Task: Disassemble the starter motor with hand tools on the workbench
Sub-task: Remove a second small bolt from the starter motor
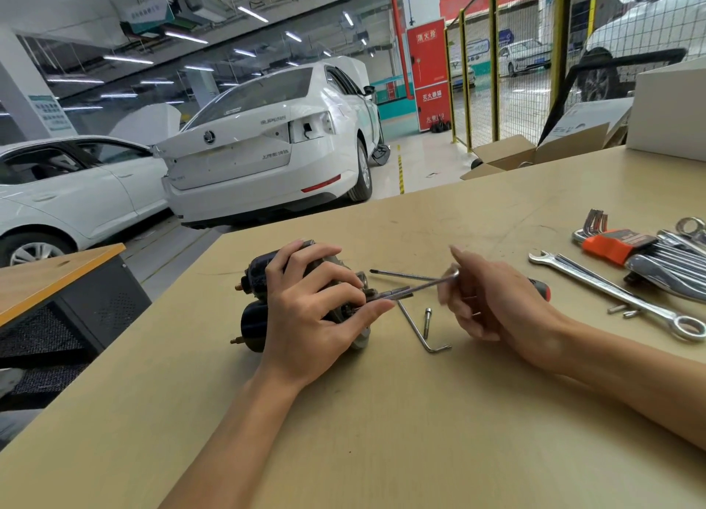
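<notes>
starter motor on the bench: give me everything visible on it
The starter motor lies on its side on the tan workbench: two dark cylinders side by side, brass-coloured terminal studs pointing left, a grey metal end housing facing right. The left hand grips it from above, fingers draped over the housing. A hex key pinched by the right hand enters the housing end. Finer detail is hidden.

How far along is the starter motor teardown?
Early. Done: one bolt lies loose on the workbench beside a spare hex key. In hand: left hand grips the starter motor; right hand holds a hex key set into its end. Left: the housing looks unseparated.
</notes>
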